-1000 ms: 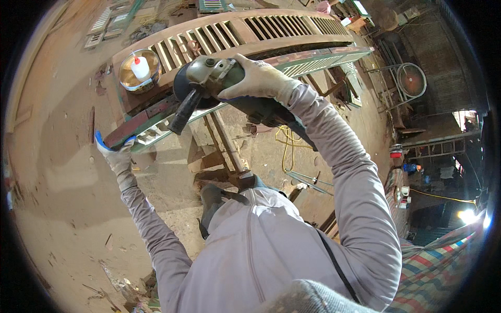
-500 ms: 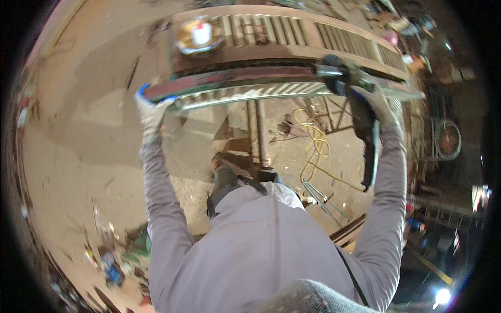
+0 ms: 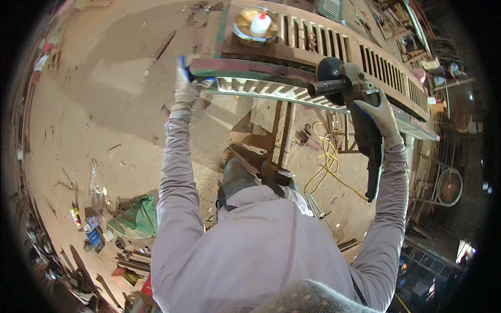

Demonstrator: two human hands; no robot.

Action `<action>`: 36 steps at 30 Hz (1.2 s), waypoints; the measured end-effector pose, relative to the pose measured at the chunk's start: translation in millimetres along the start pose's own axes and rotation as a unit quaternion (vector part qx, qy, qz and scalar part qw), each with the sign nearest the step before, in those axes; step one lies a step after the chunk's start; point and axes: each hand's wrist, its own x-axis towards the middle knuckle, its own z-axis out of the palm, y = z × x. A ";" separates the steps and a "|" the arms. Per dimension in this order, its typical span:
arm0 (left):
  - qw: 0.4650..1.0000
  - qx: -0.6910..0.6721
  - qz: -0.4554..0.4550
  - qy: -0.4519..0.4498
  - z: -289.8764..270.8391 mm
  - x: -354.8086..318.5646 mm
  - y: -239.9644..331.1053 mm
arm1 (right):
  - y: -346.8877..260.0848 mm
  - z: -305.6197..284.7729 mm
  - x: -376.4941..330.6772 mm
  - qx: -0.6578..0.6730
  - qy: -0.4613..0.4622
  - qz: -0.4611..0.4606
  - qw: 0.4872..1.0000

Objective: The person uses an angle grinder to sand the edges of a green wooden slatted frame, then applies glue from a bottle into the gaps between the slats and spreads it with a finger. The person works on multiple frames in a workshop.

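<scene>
My right hand, in a pale glove, is wrapped round the body of a black angle grinder. Its side handle points left, and its dark disc lies over the near edge of a louvered shutter. The shutter has reddish-brown and green worn paint and stands on edge, its pale slats facing me. My left hand, in a white glove with blue fingertips, grips the shutter's left end, fingers at the end and thumb below.
Behind lies another brown louvered shutter, bearing a shiny bowl with a white red-capped bottle. A yellow cord coils on the floor below the grinder. Left on the floor are a green cloth and scattered scraps.
The view has swung, so the shutters and both hands appear farther right. The grinder's disc now shows more face-on. Both hands keep their holds.
</scene>
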 end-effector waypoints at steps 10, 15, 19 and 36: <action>0.981 0.185 0.052 0.032 -7.7 18.2 -71.2 | -109.1 86.8 -12.5 -0.043 -0.067 -0.095 0.992; 0.975 0.223 -0.001 -0.020 -8.0 20.2 -62.4 | -147.7 137.9 -5.0 -0.062 -0.108 -0.108 0.986; 0.967 0.246 0.072 0.001 -8.9 25.0 -61.2 | -163.4 168.7 -4.6 -0.035 -0.133 -0.121 0.983; 0.940 0.302 0.147 0.055 -9.4 10.1 -63.4 | -218.5 220.2 2.0 -0.088 -0.180 -0.152 0.968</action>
